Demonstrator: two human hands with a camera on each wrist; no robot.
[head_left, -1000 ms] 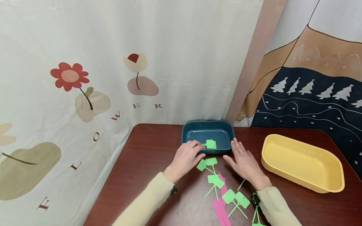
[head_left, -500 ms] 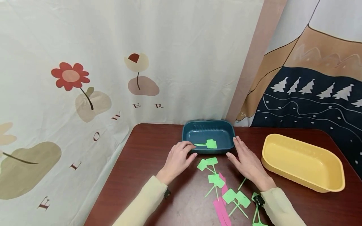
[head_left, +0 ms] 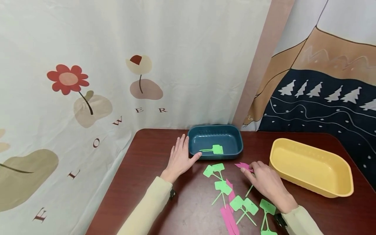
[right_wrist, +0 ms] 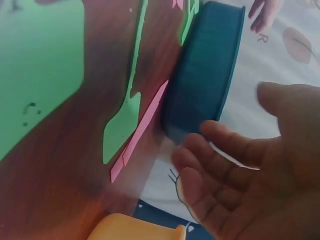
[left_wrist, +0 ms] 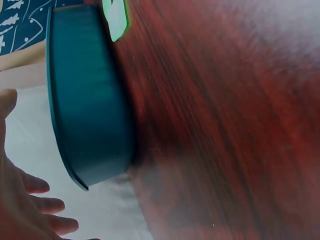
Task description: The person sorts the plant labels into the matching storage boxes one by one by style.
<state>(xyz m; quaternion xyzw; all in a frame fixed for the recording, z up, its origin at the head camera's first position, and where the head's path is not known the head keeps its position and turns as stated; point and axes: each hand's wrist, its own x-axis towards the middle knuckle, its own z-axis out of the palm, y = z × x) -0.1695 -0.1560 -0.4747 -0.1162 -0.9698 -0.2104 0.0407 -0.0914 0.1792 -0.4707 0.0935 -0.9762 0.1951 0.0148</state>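
My left hand (head_left: 177, 160) is at the left end of the dark blue bin (head_left: 215, 157), fingers straight and thumb by its front rim. In the left wrist view, its fingers are apart from the bin wall (left_wrist: 87, 100). Green plant labels (head_left: 217, 149) lie inside the bin. My right hand (head_left: 268, 182) hovers over pink pointed strips (head_left: 242, 165) right of centre. In the right wrist view, its loosely bent fingers hold nothing, and the strips (right_wrist: 145, 125) lie on the table beside a green label (right_wrist: 122, 127). The head view hides part of these under the hand.
More green plant labels (head_left: 222, 187) and pink strips (head_left: 229, 220) are scattered on the brown table (head_left: 182, 209) in front of the bin. A yellow bin (head_left: 311, 166) stands at the right. A printed curtain (head_left: 188, 65) hangs behind the table.
My left hand has left the labels at the bin's front rim and straightened at its left end. My right hand has drawn back from the bin's right side to the pink strips.
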